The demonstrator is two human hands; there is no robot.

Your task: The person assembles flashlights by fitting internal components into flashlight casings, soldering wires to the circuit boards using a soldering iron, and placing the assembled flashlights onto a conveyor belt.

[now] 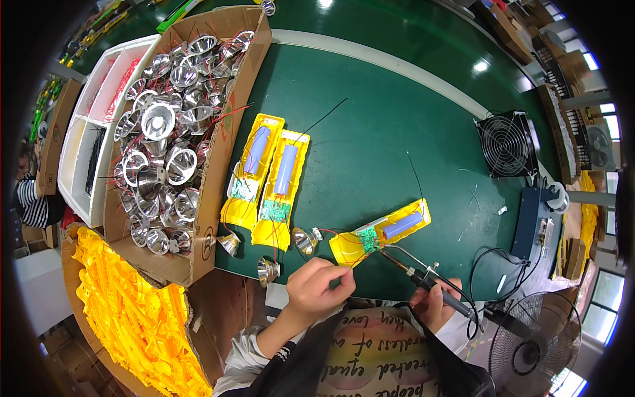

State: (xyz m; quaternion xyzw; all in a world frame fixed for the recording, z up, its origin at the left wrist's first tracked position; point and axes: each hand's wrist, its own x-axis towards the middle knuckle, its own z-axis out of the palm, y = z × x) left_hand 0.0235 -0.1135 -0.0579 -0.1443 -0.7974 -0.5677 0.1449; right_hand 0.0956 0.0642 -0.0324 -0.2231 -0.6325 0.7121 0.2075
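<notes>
My right hand [436,301] is closed around a soldering iron [423,279], with a thin metal feed tube alongside. The iron's tip meets the green circuit board [368,239] in a yellow plastic housing [345,250]. A blue-purple cylindrical battery [403,226] lies in the same housing. Just below the housing, my left hand [321,288] is pinched on what looks like a thin wire running toward the board. Wires link the board to a silver reflector cup [305,241] on its left. Two similar yellow housings [281,188] with batteries and boards lie farther left, wired to reflector cups [268,270].
A cardboard box [248,86] full of silver reflectors stands at left, beside a white divided tray [83,155]. Yellow parts [132,317] fill a carton at lower left. On the right are a black fan [506,144], a blue soldering unit [534,221] and a caged fan [532,351].
</notes>
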